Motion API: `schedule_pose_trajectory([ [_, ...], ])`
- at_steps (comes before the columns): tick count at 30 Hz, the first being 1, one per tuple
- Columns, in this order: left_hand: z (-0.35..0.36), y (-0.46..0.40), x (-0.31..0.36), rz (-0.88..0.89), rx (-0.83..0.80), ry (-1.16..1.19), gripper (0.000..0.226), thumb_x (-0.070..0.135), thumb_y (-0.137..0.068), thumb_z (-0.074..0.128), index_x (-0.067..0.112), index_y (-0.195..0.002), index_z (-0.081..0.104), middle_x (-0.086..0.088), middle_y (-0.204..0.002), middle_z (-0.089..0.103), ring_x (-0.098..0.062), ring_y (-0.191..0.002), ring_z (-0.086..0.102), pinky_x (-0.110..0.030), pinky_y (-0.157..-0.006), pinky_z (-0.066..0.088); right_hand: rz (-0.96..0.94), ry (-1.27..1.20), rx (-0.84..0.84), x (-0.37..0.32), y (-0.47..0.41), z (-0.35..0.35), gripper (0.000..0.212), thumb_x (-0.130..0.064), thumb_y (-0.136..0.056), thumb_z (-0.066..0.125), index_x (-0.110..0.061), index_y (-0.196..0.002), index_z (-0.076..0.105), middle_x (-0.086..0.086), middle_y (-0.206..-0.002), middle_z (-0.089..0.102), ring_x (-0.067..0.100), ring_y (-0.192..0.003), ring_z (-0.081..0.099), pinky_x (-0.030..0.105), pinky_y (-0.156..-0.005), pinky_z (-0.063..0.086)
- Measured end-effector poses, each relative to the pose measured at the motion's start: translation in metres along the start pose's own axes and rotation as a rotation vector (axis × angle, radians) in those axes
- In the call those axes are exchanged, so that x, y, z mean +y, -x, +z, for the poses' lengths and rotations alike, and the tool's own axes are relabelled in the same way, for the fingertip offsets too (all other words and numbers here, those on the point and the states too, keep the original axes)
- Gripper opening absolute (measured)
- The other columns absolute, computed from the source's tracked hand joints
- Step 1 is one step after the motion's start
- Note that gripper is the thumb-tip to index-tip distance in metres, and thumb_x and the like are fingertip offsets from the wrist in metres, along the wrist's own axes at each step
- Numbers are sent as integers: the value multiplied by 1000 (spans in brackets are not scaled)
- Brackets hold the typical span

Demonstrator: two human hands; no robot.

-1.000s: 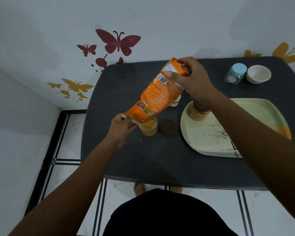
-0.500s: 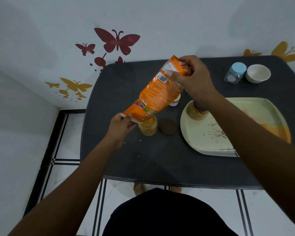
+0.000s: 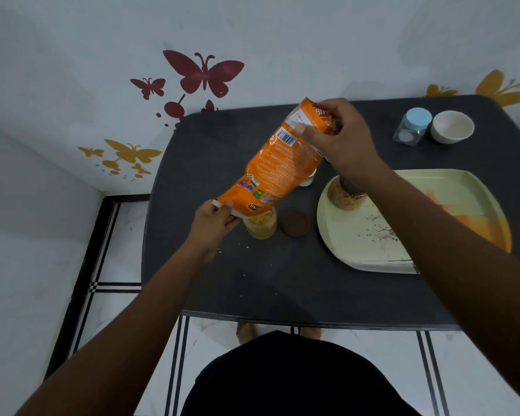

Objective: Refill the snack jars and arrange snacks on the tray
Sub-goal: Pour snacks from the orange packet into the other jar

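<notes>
Orange packet [image 3: 278, 163] slants mouth-down over our open jar [image 3: 260, 225] on the counter [image 3: 282, 280]. Our left hand [image 3: 212, 223] pinches its lower corner; our right hand [image 3: 336, 136] grips the raised end. Another filled jar [image 3: 344, 199] stands on the tray [image 3: 367, 247], a brown lid [image 3: 295, 222] between them.

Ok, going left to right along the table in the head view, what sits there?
Open jar of yellow snack → round brown lid → pale green tray → blue-lidded clear jar → white bowl.
</notes>
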State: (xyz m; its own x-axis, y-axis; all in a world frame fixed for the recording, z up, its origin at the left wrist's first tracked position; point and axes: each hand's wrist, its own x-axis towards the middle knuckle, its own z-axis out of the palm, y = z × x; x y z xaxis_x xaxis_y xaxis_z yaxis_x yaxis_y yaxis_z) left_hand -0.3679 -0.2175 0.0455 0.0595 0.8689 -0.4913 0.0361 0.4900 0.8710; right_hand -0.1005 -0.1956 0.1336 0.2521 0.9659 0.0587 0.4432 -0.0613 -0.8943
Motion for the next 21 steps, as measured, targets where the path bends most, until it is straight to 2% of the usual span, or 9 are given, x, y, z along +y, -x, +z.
schedule_pose_trajectory([
  [3, 1, 0, 2, 11, -10, -7, 25, 21, -108, 51, 8, -129, 54, -9, -128, 68, -19, -117, 68, -36, -102, 54, 9, -4, 32, -1, 0, -1, 61, -47, -88, 74, -21, -138, 51, -1, -136, 55, 14, -122, 57, 42, -101, 55],
  [9, 3, -4, 4, 16, 9, -32, 26, 19, -109, 50, 5, -130, 53, -12, -129, 67, -22, -117, 68, -39, -103, 54, -5, -4, 33, -1, 4, -5, 62, -48, -87, 75, -20, -137, 52, -1, -135, 56, 12, -120, 58, 40, -99, 56],
  [13, 4, -5, 6, 14, 1, -36, 29, 19, -108, 50, 4, -133, 53, -12, -128, 68, -22, -118, 68, -35, -98, 55, -24, -3, 72, 1, 8, -6, 61, -49, -87, 75, -20, -136, 52, -2, -133, 56, 12, -119, 58, 38, -99, 56],
  [21, 5, -4, 7, 21, 5, -13, 32, 19, -108, 51, 3, -135, 50, -12, -130, 67, -23, -118, 67, -38, -102, 54, -22, -19, 80, -2, 11, -7, 61, -47, -87, 76, -20, -135, 52, -2, -133, 55, 13, -119, 58, 39, -99, 56],
])
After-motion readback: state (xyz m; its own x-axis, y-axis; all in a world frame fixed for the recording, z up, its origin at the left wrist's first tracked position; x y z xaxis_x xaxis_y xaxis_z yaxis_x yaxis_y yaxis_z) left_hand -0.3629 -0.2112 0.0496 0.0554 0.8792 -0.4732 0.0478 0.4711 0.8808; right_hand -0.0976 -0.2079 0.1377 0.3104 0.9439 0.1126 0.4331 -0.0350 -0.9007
